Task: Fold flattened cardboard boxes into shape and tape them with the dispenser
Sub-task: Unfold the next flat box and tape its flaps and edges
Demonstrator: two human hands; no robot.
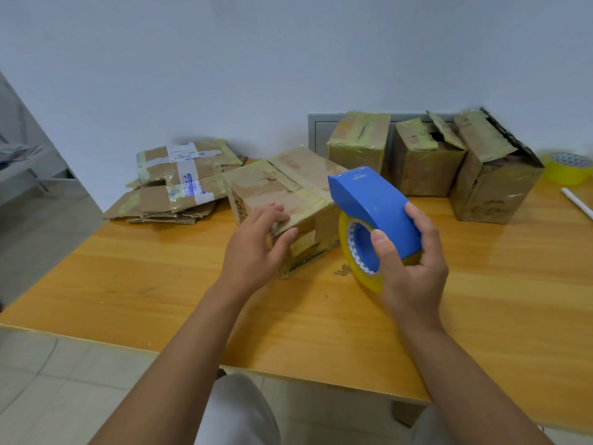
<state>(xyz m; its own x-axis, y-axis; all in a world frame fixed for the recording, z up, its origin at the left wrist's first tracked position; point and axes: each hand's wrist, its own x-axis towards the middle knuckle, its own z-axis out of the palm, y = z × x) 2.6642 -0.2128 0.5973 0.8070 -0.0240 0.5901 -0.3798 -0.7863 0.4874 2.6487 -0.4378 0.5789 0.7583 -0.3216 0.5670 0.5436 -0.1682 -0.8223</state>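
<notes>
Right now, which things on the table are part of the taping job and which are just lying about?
In the job:
- box, gripped by left hand
- dispenser, held in right hand
- flat boxes, stacked at the left
- three folded boxes along the wall

Lying about:
- spare tape roll, far right
- white stick at the right edge

Open wooden table (134, 284) up front, easy passage; flattened stack (179, 181) blocks back-left, three boxes (426, 162) wall off the rear, yellow tape roll (566, 170) crowds far right
</notes>
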